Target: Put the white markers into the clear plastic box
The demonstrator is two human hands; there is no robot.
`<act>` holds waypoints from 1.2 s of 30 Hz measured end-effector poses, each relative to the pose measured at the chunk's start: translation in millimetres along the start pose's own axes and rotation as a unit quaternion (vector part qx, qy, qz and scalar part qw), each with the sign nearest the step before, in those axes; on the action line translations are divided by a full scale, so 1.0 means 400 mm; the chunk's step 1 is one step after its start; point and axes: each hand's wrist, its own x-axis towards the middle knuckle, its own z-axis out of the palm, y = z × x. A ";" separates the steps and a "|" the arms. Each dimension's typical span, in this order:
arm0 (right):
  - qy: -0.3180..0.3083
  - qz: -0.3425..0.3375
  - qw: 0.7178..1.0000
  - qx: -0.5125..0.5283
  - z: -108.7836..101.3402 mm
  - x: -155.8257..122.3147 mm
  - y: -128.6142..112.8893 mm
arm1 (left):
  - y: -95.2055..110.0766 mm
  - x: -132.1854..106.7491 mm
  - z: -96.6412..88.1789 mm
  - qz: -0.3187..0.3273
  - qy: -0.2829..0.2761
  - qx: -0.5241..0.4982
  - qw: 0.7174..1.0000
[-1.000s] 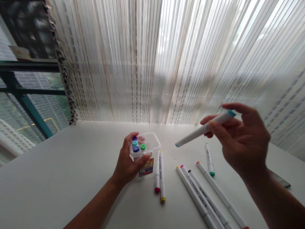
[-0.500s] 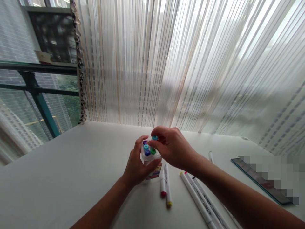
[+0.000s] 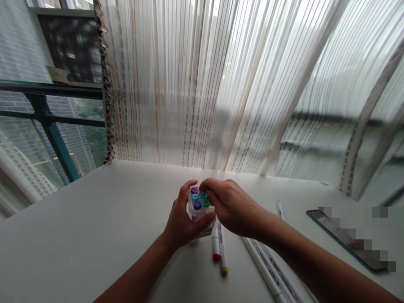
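A small clear plastic case [image 3: 195, 213] with several upright markers in it stands tilted in my left hand [image 3: 180, 219], whose fingers and thumb wrap round its sides. Purple, blue, light blue and green caps show at its top. My right hand [image 3: 232, 204] is closed at the case's far right side, fingertips against a light blue-capped marker [image 3: 203, 195] that sits low among the others. Part of that grip is hidden behind the fingers. Just right of the case, a red-ended marker [image 3: 216, 248] and a yellow-ended marker [image 3: 223, 252] lie on the table.
More white markers [image 3: 268, 269] lie side by side under my right forearm, and another marker [image 3: 280, 209] lies beyond it. A dark tablet or phone [image 3: 344, 240] rests at the right of the white table [image 3: 94, 235]. A sheer striped curtain [image 3: 189, 105] hangs along the far edge.
The light blue-capped marker has gone down into the case, level with the other caps, with my right hand on it. The curtain at the right has billowed.
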 end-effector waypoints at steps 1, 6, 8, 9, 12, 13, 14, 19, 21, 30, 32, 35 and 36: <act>0.001 -0.003 1.000 -0.002 0.001 0.000 0.001 | -0.001 -0.001 0.000 -0.001 0.001 0.000 1.000; 0.009 -0.019 1.000 0.003 0.003 0.001 0.005 | -0.002 -0.003 -0.001 -0.002 0.002 -0.002 1.000; 0.013 -0.026 1.000 0.000 0.003 0.000 0.004 | -0.001 -0.003 -0.001 -0.003 0.001 -0.002 1.000; 0.016 -0.030 0.999 -0.002 0.003 0.000 0.003 | -0.001 -0.003 -0.001 -0.003 0.002 -0.002 1.000; 0.038 -0.045 0.998 0.000 -0.001 -0.006 0.001 | -0.001 -0.002 -0.002 -0.003 0.006 -0.001 1.000; 0.053 -0.051 0.997 0.004 -0.004 -0.010 0.003 | -0.001 -0.002 -0.002 -0.004 0.007 -0.001 1.000; 0.073 -0.056 0.996 0.009 -0.009 -0.015 0.006 | -0.001 -0.003 -0.002 -0.007 0.007 -0.003 1.000; 0.171 -0.045 0.983 0.049 -0.034 -0.067 0.062 | -0.004 -0.006 -0.001 -0.023 0.007 -0.020 1.000; 0.186 0.000 0.981 0.053 -0.035 -0.096 0.103 | -0.008 -0.005 0.000 -0.028 0.013 -0.022 0.999; 0.041 0.233 0.969 -0.070 0.048 -0.188 0.274 | -0.012 -0.008 0.008 -0.036 0.031 -0.063 0.997; 0.029 0.246 0.966 -0.070 0.056 -0.197 0.294 | -0.008 -0.008 0.010 -0.036 0.037 -0.064 0.997; 0.019 0.267 0.960 -0.079 0.046 -0.211 0.321 | -0.008 -0.007 0.009 -0.027 0.038 -0.059 0.997; 0.019 0.279 0.956 -0.091 0.038 -0.216 0.331 | -0.010 -0.007 0.008 -0.023 0.038 -0.056 0.997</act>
